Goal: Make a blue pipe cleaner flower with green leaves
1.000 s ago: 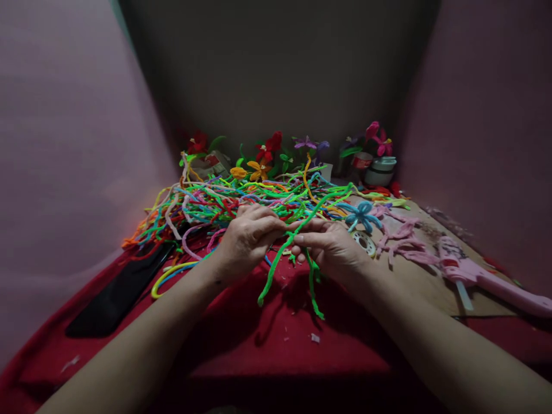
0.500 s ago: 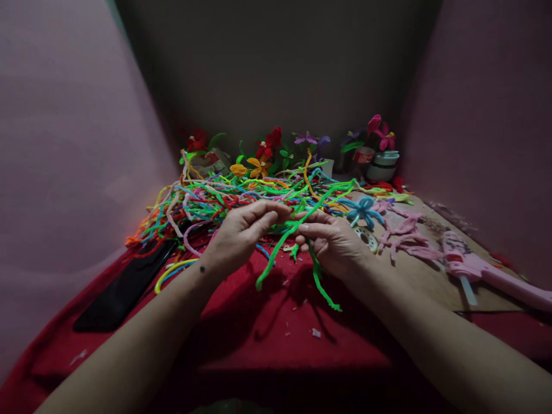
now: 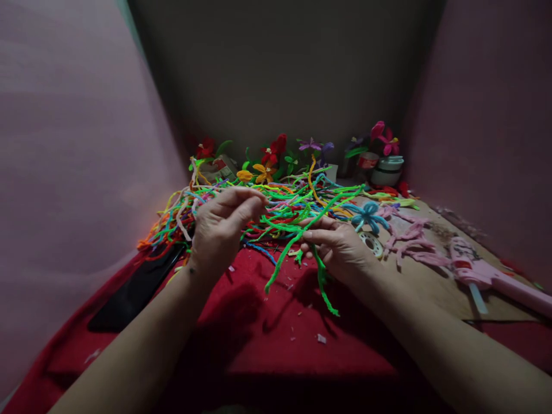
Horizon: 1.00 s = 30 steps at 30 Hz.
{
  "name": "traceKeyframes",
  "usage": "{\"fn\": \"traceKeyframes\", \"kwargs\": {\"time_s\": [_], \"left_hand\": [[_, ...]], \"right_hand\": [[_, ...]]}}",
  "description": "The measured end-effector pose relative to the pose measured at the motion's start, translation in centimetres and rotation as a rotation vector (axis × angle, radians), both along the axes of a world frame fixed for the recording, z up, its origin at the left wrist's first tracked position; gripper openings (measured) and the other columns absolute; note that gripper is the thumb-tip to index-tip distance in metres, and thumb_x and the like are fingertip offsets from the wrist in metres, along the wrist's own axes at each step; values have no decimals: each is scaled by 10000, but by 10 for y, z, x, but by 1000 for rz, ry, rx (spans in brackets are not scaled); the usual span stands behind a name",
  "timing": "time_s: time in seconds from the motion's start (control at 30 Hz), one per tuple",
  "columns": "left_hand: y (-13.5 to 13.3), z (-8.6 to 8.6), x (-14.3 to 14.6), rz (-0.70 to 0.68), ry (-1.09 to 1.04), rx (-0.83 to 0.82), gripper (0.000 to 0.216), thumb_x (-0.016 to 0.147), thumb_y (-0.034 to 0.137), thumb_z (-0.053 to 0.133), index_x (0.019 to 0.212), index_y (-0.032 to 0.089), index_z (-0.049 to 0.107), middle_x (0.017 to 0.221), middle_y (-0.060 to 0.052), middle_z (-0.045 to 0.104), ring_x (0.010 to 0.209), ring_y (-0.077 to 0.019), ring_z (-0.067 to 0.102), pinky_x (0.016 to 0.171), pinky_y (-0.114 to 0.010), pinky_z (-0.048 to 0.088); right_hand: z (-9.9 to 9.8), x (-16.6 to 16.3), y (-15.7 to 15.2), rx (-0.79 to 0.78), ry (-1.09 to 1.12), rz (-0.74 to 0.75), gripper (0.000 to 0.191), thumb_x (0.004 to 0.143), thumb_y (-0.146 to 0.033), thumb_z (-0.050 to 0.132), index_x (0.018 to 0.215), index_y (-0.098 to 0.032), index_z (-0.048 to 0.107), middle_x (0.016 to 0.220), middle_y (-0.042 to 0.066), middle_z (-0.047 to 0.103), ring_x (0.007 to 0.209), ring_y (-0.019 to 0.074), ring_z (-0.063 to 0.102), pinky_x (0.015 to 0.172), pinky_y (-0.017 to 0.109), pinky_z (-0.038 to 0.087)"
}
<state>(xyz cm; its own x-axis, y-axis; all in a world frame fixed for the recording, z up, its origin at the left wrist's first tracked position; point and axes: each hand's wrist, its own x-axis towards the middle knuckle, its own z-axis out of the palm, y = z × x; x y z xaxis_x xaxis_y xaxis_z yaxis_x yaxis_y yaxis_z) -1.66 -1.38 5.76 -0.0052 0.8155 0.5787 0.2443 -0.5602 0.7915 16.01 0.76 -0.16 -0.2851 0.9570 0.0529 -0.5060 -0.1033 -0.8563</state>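
Had the dark phone (image 3: pixel 133 296) lying at left on the red cloth (image 3: pixel 276 345), seemingly aside from the work. Held the left hand (image 3: pixel 224 221) up before the multicoloured pile (image 3: pixel 284 202), thumb and fingertips close together; could not tell of anything pinched there. Held the green stems (image 3: pixel 294 240) aloft over the cloth, pinched at their crossing by thumb and finger of the right hand (image 3: pixel 338 244), probably to steady that joint. Ran their long axis slantwise, near-left to far-right, with another end pointing nearward and right. Had the pink glue gun (image 3: pixel 487 276) rightmost, apparently within reach.
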Motion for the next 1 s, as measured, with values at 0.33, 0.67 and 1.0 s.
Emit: {"fn": "traceKeyframes", "kwargs": {"time_s": [0.33,0.67,1.0], "left_hand": [[-1,-22,14,-60,734,109,109,773,213,585,852,170,646,818,-44,624,740,-138,572,681,-247,444],[-3,-15,16,-264,131,-516,156,742,268,624,730,113,639,573,-8,611,502,-103,550,511,-218,458],[-1,-19,19,-280,-62,-596,171,685,277,689,755,132,634,524,20,591,412,-75,514,414,-182,395]], "right_hand": [[-4,-3,-2,58,11,-1,197,561,-128,737,748,-147,676,658,10,664,583,124,609,612,269,489],[1,-4,-10,130,4,36,204,611,-205,757,807,-175,708,811,34,696,737,157,635,721,306,488],[-4,-3,-6,105,-93,183,184,669,-315,719,718,-138,712,600,6,618,520,77,489,554,240,384]]}}
